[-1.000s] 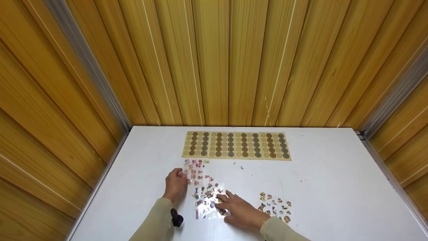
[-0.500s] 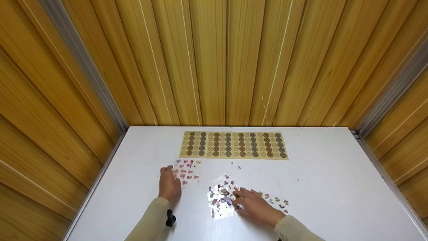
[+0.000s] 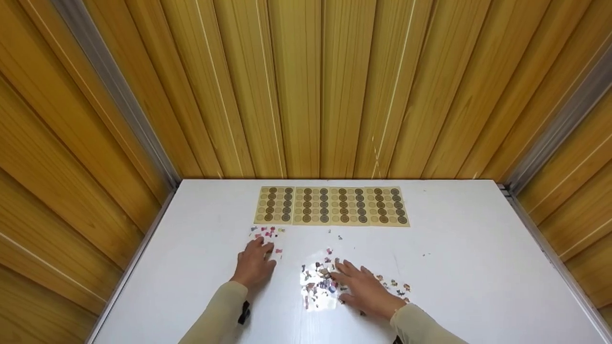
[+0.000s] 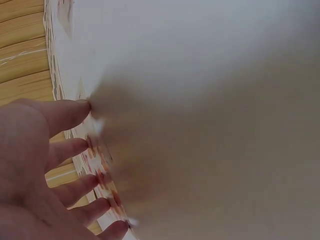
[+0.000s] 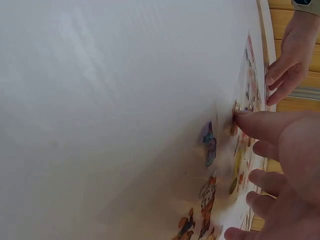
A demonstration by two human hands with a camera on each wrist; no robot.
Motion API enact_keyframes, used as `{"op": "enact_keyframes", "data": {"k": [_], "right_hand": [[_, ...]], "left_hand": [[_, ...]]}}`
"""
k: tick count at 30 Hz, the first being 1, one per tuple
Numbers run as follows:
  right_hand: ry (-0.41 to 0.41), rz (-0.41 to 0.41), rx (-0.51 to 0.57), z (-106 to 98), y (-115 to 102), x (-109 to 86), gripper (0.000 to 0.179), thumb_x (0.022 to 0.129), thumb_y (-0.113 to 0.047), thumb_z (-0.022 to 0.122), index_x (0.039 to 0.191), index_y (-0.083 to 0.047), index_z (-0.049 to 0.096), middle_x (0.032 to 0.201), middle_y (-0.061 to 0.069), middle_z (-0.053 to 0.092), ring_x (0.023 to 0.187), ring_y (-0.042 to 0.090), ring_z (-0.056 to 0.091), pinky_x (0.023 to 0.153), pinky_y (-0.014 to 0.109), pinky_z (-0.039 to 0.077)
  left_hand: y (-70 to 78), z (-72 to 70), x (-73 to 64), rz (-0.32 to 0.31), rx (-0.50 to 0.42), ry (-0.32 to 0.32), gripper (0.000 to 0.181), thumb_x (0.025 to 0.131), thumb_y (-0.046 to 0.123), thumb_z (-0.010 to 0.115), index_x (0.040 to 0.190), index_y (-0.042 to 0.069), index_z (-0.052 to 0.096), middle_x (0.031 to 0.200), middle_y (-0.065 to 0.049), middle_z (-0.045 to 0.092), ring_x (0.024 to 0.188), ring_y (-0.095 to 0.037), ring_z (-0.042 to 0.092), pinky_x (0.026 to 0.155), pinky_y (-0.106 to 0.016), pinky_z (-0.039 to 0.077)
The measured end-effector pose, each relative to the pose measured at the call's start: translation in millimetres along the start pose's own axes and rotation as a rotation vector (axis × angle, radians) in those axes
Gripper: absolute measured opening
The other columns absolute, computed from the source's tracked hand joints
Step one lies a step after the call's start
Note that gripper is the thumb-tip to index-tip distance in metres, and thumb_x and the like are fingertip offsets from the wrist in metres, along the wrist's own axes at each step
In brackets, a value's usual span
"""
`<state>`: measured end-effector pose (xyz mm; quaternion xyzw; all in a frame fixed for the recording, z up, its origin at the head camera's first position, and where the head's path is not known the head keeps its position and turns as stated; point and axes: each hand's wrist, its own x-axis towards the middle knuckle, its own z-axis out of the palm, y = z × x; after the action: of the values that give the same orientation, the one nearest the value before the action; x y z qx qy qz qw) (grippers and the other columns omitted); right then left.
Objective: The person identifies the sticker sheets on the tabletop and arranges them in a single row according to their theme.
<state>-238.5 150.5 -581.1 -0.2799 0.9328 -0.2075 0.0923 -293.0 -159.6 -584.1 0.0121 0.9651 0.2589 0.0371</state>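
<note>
My left hand (image 3: 256, 263) lies fingers spread over a clear sheet of small pink stickers (image 3: 269, 232), covering its lower part. In the left wrist view its straight fingertips (image 4: 90, 181) rest along the printed pieces. My right hand (image 3: 366, 289) lies on the right edge of a shiny clear sheet of mixed-colour stickers (image 3: 315, 286), fingers loosely extended. The right wrist view has its thumb (image 5: 265, 124) touching one small printed figure. Partly under that hand, orange-brown cartoon stickers (image 3: 394, 283) show; some also appear close up, with a blue-purple figure (image 5: 209, 144).
Tan sheets of round printed labels (image 3: 332, 206), pale and dark in columns, lie in a row near the back edge of the white table (image 3: 478, 277). A few tiny scraps (image 3: 340, 237) lie below them. Yellow wood-look panels (image 3: 306, 86) enclose the table.
The mixed-colour sheet has slid right with my right hand, leaving a gap from the pink stickers. My left hand moved slightly left with the pink sheet, then back right over it.
</note>
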Motion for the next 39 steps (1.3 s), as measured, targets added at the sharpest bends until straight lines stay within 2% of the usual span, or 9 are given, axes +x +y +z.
{"op": "enact_keyframes", "data": {"k": [9,12,15,19,22,25,30,34,39], "right_hand": [[0.102,-0.028,-0.115,5.9,-0.7,3.8,0.047,0.085,-0.029,0.071,0.129,-0.015,0.060,0.138,0.009,0.057,0.131,0.032,0.050,0.105,0.059,0.038],[0.140,-0.028,-0.134,6.5,-2.3,4.4,0.046,0.082,-0.028,0.074,0.125,-0.015,0.062,0.131,0.009,0.062,0.123,0.029,0.056,0.104,0.056,0.041],[0.165,-0.025,-0.153,6.9,-3.0,3.9,0.049,0.080,-0.029,0.076,0.124,-0.015,0.062,0.127,0.009,0.064,0.116,0.027,0.061,0.103,0.054,0.042],[0.208,-0.068,-0.216,8.5,-2.3,4.5,0.046,0.079,-0.029,0.077,0.120,-0.016,0.064,0.115,0.005,0.069,0.104,0.023,0.066,0.099,0.050,0.045],[0.258,-0.108,-0.268,10.2,-1.0,6.1,0.036,0.080,-0.030,0.076,0.113,-0.017,0.067,0.102,0.000,0.071,0.093,0.018,0.066,0.093,0.044,0.048],[0.308,-0.129,-0.272,9.5,0.4,8.2,0.032,0.081,-0.028,0.076,0.110,-0.016,0.068,0.093,-0.003,0.070,0.086,0.015,0.066,0.088,0.040,0.049],[0.400,-0.122,-0.180,-2.2,4.6,9.0,0.035,0.080,-0.026,0.077,0.112,-0.016,0.067,0.092,-0.005,0.072,0.086,0.013,0.067,0.086,0.037,0.051],[0.482,-0.106,-0.070,-19.3,10.0,7.5,0.030,0.080,-0.023,0.077,0.108,-0.017,0.069,0.096,-0.005,0.073,0.084,0.010,0.066,0.083,0.036,0.051],[0.493,0.019,0.177,-42.5,16.7,5.2,0.027,0.082,-0.021,0.076,0.108,-0.018,0.070,0.098,-0.008,0.070,0.083,0.007,0.062,0.076,0.028,0.054]], "left_hand": [[12.6,-3.1,-6.4,-0.006,-0.059,0.033,0.042,0.092,0.021,0.062,0.133,0.011,0.058,0.152,-0.009,0.041,0.147,-0.031,0.027,0.118,-0.057,0.020],[21.2,-2.3,-10.7,0.086,-0.079,0.021,0.045,0.092,0.020,0.061,0.134,0.007,0.055,0.151,-0.014,0.041,0.144,-0.036,0.030,0.116,-0.060,0.022],[32.0,1.3,-15.3,0.204,-0.087,-0.055,0.052,0.090,0.022,0.065,0.137,0.004,0.051,0.149,-0.017,0.042,0.141,-0.039,0.034,0.115,-0.060,0.025],[47.1,8.7,-21.7,0.322,-0.137,-0.223,0.069,0.085,0.029,0.072,0.142,0.003,0.044,0.151,-0.017,0.040,0.140,-0.038,0.036,0.116,-0.055,0.028],[56.5,14.3,-26.1,0.343,-0.164,-0.329,0.085,0.078,0.035,0.078,0.146,0.005,0.038,0.154,-0.014,0.037,0.142,-0.034,0.036,0.118,-0.050,0.028],[61.9,17.9,-29.2,0.339,-0.153,-0.380,0.102,0.069,0.040,0.084,0.150,0.009,0.032,0.156,-0.011,0.035,0.142,-0.031,0.036,0.118,-0.047,0.028],[62.5,22.2,-30.5,0.306,-0.161,-0.395,0.119,0.063,0.038,0.088,0.155,0.013,0.017,0.156,-0.008,0.035,0.140,-0.030,0.040,0.117,-0.046,0.031],[60.3,27.6,-30.9,0.306,-0.128,-0.342,0.130,0.062,0.036,0.088,0.157,0.017,0.001,0.154,-0.006,0.039,0.134,-0.030,0.047,0.116,-0.043,0.034],[59.5,33.2,-33.9,0.351,-0.099,-0.277,0.134,0.062,0.034,0.088,0.155,0.009,-0.004,0.150,-0.001,0.045,0.128,-0.030,0.053,0.114,-0.043,0.036]]}}
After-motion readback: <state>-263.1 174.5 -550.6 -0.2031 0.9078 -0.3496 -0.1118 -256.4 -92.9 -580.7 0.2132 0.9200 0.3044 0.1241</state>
